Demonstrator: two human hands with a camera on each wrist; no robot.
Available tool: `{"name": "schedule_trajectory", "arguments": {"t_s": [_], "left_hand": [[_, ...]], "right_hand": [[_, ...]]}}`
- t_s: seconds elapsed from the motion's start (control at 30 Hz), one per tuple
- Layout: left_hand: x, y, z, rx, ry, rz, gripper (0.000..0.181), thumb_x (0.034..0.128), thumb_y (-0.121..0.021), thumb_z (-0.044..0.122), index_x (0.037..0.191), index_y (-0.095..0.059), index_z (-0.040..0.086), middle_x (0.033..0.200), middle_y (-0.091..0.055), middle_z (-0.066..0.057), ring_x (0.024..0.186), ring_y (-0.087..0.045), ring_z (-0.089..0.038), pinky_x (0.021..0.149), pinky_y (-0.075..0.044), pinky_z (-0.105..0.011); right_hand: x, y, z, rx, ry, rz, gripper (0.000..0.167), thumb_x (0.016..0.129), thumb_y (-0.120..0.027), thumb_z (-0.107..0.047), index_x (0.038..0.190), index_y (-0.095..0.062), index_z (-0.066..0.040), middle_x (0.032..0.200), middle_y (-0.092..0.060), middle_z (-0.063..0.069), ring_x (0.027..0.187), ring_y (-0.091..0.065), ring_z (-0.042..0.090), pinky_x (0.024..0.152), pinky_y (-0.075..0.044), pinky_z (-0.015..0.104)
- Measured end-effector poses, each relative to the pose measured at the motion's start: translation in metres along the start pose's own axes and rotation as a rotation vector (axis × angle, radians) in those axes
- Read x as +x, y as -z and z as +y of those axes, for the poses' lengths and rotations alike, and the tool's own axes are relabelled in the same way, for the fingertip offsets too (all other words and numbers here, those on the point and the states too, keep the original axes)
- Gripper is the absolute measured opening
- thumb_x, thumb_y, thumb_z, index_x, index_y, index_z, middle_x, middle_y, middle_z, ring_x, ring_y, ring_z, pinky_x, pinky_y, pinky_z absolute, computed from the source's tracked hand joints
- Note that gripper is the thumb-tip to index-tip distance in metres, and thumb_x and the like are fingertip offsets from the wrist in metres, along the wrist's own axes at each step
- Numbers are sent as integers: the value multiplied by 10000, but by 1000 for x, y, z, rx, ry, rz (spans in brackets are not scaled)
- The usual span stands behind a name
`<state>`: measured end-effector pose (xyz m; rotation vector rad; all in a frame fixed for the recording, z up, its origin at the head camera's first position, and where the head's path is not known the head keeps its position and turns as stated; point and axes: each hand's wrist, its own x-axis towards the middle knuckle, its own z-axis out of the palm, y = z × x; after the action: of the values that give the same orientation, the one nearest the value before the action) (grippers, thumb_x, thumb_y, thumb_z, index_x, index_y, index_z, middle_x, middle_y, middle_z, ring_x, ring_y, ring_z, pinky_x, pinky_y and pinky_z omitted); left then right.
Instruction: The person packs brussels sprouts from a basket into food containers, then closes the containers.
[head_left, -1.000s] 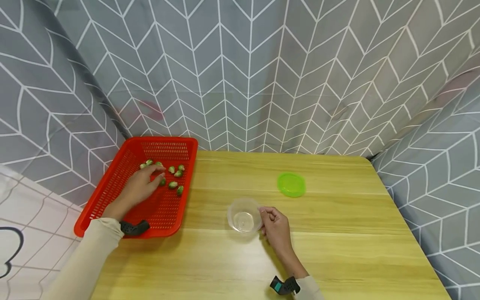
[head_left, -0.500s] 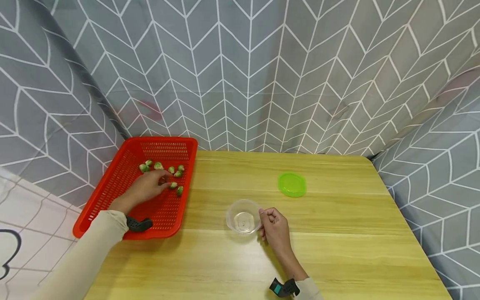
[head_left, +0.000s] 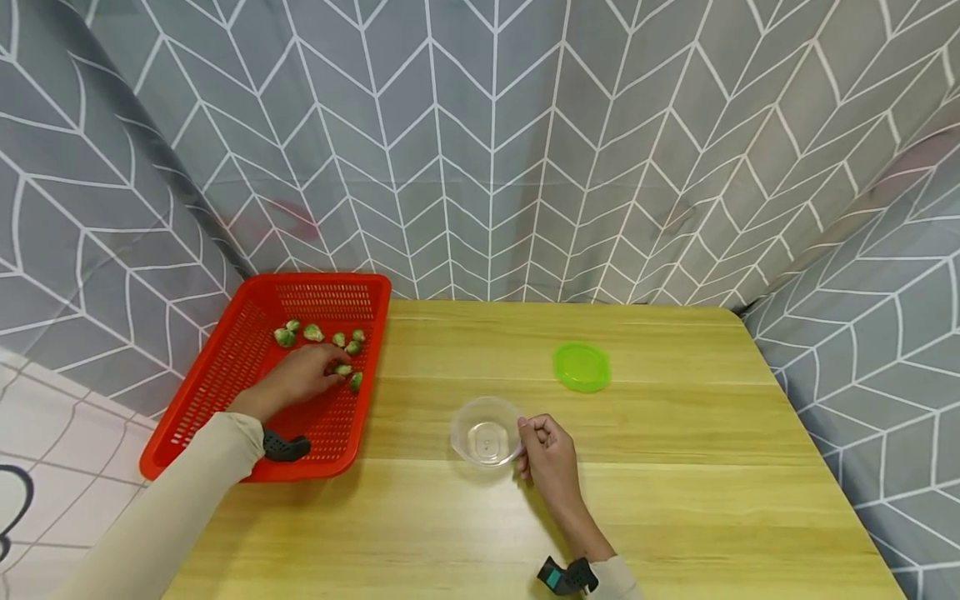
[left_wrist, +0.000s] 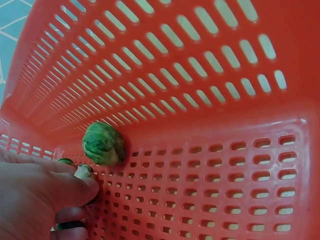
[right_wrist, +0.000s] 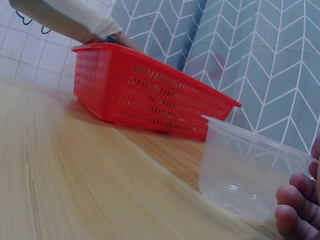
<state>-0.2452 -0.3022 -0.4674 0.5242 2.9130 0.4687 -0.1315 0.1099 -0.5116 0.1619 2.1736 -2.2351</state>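
Observation:
My left hand [head_left: 303,372] reaches down into the red plastic basket [head_left: 367,400], its thumb and fingers around a Brussels sprout [left_wrist: 85,172]. Some green shows beneath those fingers in the left wrist view, perhaps another sprout, mostly hidden. A larger Brussels sprout [left_wrist: 104,144] lies just beyond the fingertips, against the basket wall. Several more sprouts [head_left: 312,332] are scattered over the basket's far half. On the table, my right hand [head_left: 551,454] pinches the rim of a clear plastic container [head_left: 487,433], which stands upright with nothing seen inside.
A green lid [head_left: 582,367] lies flat on the wooden table [head_left: 675,500], behind and right of the container. Patterned grey curtains [head_left: 480,150] hang along the back and sides. The basket stands at the table's left, its raised walls around my left hand.
My left hand has shifted right inside the basket, from near the middle sprouts to one by the right wall. A sprout beside its thumb is no longer visible. The right hand stays at the rim.

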Motion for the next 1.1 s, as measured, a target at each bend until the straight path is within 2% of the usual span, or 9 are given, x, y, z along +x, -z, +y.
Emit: {"name": "schedule_trajectory", "arguments": {"t_s": [0.13,0.27,0.4,0.53,0.8,0.97,1.1], "left_hand": [[-1,1,1,-10,2,-5,306,914,-717,51,1215,-691,-1,1180,-690,-171,1024,-660,-327,871,-545,-513],[0,2,2,-14,-12,3,299,911,-715,41,1207,-697,-5,1174,-691,-176,1022,-660,-328,868,-545,-514],[-1,2,0,-25,-31,17,290,907,-725,46,1193,-705,-1,1151,-699,-169,991,-667,-315,841,-555,-497],[-3,2,-5,-46,-47,47,279,897,-738,43,1173,-715,12,1106,-712,-145,908,-668,-262,777,-561,-453],[-15,10,-7,-76,-60,102,282,879,-747,22,1160,-725,33,1075,-723,-112,872,-661,-217,750,-551,-406],[-23,13,-4,-141,-24,143,292,895,-752,58,1185,-723,48,1099,-722,-113,887,-660,-216,749,-542,-374],[-30,16,0,-172,3,167,298,910,-749,89,1205,-718,62,1127,-715,-121,948,-664,-257,794,-545,-412]], "right_hand": [[2,1,9,-2,4,12,252,1015,-626,-184,932,-599,52,642,-599,171,429,-527,172,374,-466,271],[2,2,11,-4,8,9,267,1020,-617,-177,947,-596,79,652,-599,212,432,-531,169,376,-468,272],[-2,1,-5,-8,9,-10,265,1023,-596,-123,942,-581,128,669,-587,285,436,-540,182,382,-480,286],[-8,-1,-18,-14,20,-12,254,1017,-594,-100,932,-564,137,643,-582,248,435,-543,186,384,-486,298],[1,1,10,-16,23,12,265,1014,-624,-188,914,-588,54,632,-589,215,427,-530,172,374,-468,278],[1,2,13,-5,42,3,297,1010,-636,-221,904,-593,53,619,-584,198,428,-531,167,367,-459,272],[2,2,13,-1,34,3,287,1009,-638,-216,911,-595,51,611,-583,167,427,-529,161,370,-461,272]]}}
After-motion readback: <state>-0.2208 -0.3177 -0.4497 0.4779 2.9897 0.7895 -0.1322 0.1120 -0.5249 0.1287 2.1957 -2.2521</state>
